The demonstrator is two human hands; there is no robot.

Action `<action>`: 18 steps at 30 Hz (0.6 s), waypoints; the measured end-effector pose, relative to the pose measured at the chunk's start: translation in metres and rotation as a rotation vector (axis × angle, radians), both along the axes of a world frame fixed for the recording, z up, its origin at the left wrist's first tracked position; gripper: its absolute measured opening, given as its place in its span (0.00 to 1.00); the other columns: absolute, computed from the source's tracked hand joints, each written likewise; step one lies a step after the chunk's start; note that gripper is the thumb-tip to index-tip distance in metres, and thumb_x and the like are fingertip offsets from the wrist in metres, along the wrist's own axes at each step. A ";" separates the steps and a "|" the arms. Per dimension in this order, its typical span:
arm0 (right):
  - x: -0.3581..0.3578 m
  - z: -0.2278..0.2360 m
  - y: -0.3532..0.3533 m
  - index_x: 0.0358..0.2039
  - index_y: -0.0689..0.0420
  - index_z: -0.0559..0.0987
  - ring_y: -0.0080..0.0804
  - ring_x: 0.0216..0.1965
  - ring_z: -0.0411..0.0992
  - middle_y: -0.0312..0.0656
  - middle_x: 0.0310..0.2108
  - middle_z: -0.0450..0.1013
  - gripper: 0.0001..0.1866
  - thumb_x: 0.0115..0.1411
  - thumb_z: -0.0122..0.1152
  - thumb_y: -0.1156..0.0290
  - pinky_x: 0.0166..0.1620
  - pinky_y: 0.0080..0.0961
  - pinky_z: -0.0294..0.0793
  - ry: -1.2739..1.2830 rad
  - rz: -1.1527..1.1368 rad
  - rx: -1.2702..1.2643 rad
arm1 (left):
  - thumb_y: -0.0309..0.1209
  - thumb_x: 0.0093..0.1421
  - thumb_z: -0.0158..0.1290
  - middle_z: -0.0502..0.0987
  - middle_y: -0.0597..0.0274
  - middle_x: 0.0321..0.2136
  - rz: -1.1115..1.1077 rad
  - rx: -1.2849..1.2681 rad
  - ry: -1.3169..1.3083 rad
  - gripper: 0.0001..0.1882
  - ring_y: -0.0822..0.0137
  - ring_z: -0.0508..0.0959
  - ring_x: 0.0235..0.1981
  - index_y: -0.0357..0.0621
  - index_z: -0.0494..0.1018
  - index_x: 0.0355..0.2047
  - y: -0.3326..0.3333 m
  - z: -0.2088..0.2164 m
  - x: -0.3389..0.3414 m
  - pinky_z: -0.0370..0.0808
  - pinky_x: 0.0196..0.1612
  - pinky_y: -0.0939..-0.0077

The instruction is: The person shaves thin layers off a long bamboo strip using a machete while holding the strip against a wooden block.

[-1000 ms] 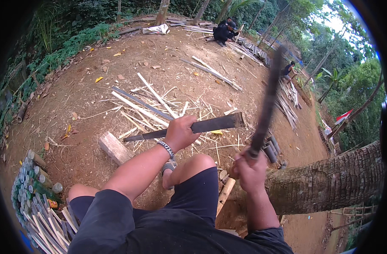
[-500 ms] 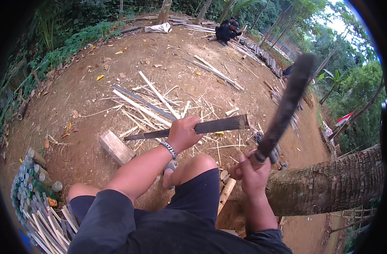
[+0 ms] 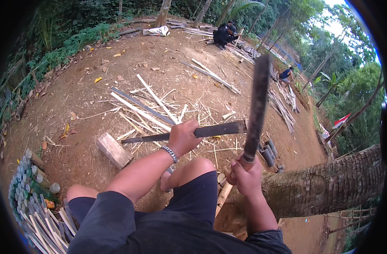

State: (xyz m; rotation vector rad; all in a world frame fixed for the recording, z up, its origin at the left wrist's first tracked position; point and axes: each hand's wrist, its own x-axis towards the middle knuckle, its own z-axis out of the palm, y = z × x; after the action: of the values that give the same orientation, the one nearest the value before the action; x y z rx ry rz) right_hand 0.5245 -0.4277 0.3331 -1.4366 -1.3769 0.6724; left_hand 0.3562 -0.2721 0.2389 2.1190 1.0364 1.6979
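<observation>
My left hand (image 3: 184,138) is closed around a dark split bamboo strip (image 3: 221,129) held crosswise in front of my knees. Its broad end points right and its thinner end reaches left. In my right hand (image 3: 247,174) is the handle of a machete, its long dark blade (image 3: 258,101) raised nearly upright. The blade passes just right of the strip's broad end; whether they touch I cannot tell. Beyond my left hand, pale and dark bamboo strips (image 3: 145,109) lie among shavings on the soil.
A thick tree trunk (image 3: 324,183) lies at my right. To the left are a wooden block (image 3: 114,150), several bottles (image 3: 40,180) and a bundle of split strips (image 3: 47,226). Farther off, people crouch (image 3: 224,37), and another person (image 3: 286,74) is beside bamboo piles (image 3: 281,111).
The machete has swung left and become more upright, my right hand moving slightly left with it. My left hand and the bamboo strip have barely shifted. A person at the far right shows more fully.
</observation>
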 end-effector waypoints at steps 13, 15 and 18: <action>-0.022 0.012 -0.001 0.33 0.59 0.66 0.23 0.16 0.65 0.36 0.20 0.66 0.09 0.57 0.59 0.78 0.18 0.21 0.64 0.338 0.062 0.158 | 0.29 0.40 0.65 0.72 0.59 0.22 0.056 0.012 0.019 0.15 0.54 0.76 0.24 0.45 0.68 0.24 0.002 -0.004 -0.013 0.73 0.26 0.64; -0.004 -0.005 0.006 0.32 0.58 0.67 0.22 0.16 0.65 0.36 0.20 0.67 0.08 0.57 0.58 0.79 0.19 0.20 0.64 0.008 0.058 -0.094 | 0.29 0.42 0.64 0.72 0.57 0.22 0.027 -0.007 -0.005 0.13 0.53 0.76 0.23 0.44 0.70 0.25 -0.001 -0.003 -0.006 0.73 0.26 0.64; -0.001 -0.014 0.007 0.31 0.57 0.68 0.20 0.17 0.66 0.35 0.21 0.68 0.08 0.56 0.59 0.78 0.21 0.19 0.65 -0.063 0.082 -0.115 | 0.29 0.42 0.63 0.71 0.57 0.21 0.031 0.021 -0.016 0.13 0.53 0.75 0.23 0.44 0.69 0.24 0.003 -0.002 0.000 0.73 0.25 0.64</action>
State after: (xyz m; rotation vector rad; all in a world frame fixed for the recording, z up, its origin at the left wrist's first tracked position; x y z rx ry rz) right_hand 0.5233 -0.4209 0.3187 -1.5089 -1.4729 0.7758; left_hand 0.3561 -0.2693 0.2369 2.1096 1.0568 1.7450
